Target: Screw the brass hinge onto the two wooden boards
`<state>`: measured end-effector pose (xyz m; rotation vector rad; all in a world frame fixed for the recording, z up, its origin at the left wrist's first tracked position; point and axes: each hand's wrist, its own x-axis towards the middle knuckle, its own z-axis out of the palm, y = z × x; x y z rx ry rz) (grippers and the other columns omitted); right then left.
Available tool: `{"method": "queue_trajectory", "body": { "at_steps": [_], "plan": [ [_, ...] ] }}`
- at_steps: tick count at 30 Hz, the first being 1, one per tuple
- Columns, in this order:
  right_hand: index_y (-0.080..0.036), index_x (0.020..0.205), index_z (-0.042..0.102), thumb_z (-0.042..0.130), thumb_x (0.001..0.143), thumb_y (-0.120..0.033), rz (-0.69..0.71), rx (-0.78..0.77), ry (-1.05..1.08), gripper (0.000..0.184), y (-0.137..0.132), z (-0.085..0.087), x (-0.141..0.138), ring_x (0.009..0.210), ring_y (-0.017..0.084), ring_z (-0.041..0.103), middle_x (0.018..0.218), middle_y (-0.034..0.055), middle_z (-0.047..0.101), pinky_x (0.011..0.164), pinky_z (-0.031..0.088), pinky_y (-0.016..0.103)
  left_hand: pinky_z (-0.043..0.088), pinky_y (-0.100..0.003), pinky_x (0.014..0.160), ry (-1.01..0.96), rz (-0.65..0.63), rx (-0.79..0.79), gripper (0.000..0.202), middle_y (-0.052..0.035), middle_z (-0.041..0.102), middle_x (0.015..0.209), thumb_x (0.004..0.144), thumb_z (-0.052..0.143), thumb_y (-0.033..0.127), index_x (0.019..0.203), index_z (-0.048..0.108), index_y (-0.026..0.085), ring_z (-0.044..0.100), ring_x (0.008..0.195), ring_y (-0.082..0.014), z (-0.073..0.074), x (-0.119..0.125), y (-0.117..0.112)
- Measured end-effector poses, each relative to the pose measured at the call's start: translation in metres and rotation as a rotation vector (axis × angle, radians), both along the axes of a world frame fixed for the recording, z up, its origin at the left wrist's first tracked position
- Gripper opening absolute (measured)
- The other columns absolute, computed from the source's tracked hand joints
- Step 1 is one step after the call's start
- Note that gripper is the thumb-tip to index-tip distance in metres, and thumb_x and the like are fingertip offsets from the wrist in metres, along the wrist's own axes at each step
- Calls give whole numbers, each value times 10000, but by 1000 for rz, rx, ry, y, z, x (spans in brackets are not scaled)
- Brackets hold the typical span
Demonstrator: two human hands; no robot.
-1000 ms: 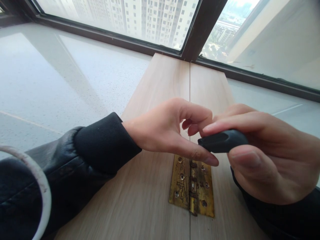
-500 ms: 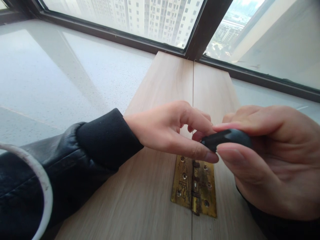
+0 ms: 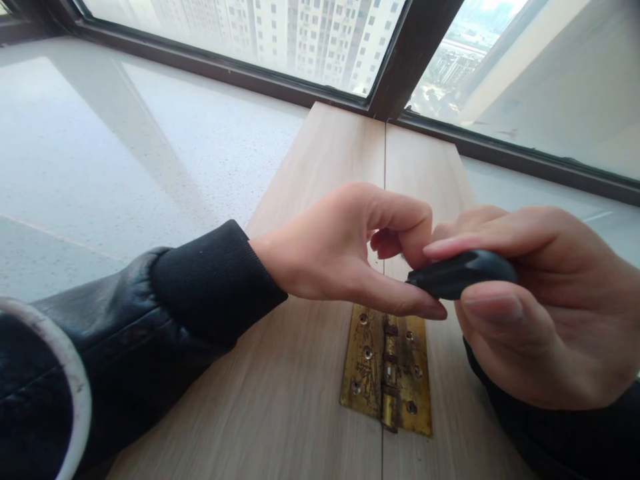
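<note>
The left hand (image 3: 340, 250) reaches in from the left in a black sleeve, thumb stretched forward, fingers curled under toward the palm. The right hand (image 3: 530, 313) comes from the right, thumb and forefinger pinched together, its fingertips meeting the left thumb.

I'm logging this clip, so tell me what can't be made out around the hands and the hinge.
Head view only:
- Black rounded handle: its working end is hidden by the left hand and right hand.
- Tarnished brass hinge: top edge covered by the left thumb.
- White curved rim: cut off at the lower left edge.
</note>
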<state>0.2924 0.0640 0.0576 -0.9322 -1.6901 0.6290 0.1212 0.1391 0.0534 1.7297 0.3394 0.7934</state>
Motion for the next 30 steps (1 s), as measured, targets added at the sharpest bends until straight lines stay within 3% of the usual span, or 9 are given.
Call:
{"method": "queue_trajectory", "body": {
  "at_steps": [2,6,8,10,13,15,20,26,30],
  "plan": [
    [-220,889,690,788,828,-306,-63,-18,-59,143,-2,4,-1,704,209,618,768,28,664,493,449,347,404,-290,609,4,-20,-11,242,28,522,613,678,813,150,597,588,188,451,628,-118,0,-1,1],
    [-240,719,585,842,739,-318,-210,-73,-100,270,-7,10,-4,544,156,538,631,-19,590,431,373,320,443,-294,641,-16,-215,3,140,-9,630,707,701,845,221,768,733,171,542,680,-135,-4,-5,8],
    [-234,718,568,875,703,-282,-167,-53,-46,311,-7,10,-5,517,138,529,631,-28,595,429,381,314,449,-293,659,-3,-242,9,143,-13,642,737,722,840,228,822,758,168,558,699,-135,-5,-7,10],
    [-219,799,621,880,722,-292,-35,-17,-23,280,-6,8,-3,561,140,564,688,-19,636,462,431,313,448,-293,667,14,-242,21,161,-10,628,741,704,854,234,816,761,163,561,715,-137,-3,-8,9],
    [-197,997,717,726,892,-399,89,11,1,228,-4,6,2,695,179,609,844,23,678,593,496,359,451,-303,688,68,-217,49,122,-26,640,779,729,818,223,801,751,151,571,742,-149,1,-9,7],
    [-217,1047,746,627,953,-367,97,-2,-7,213,-3,6,5,744,206,610,885,38,669,615,473,385,458,-309,699,93,-206,63,78,-40,659,805,763,768,211,803,747,148,589,755,-158,3,-9,5],
    [-212,1034,747,679,911,-319,114,-1,-99,177,0,8,7,694,210,581,842,50,652,519,405,367,497,-318,746,73,-169,58,132,-42,669,806,704,815,249,774,733,173,619,807,-185,1,-8,6],
    [-233,1003,709,734,883,-339,63,-27,-134,162,-4,11,3,758,237,623,837,49,669,551,459,376,498,-311,721,15,-124,34,215,-37,644,789,652,894,313,711,727,189,582,781,-176,-5,-6,6],
    [-244,985,709,733,869,-328,28,-67,-91,145,-8,9,2,717,244,633,852,49,688,530,512,401,483,-297,685,37,-207,3,277,-27,615,728,616,920,380,744,769,187,565,747,-170,-5,-8,11]
  ]
}}
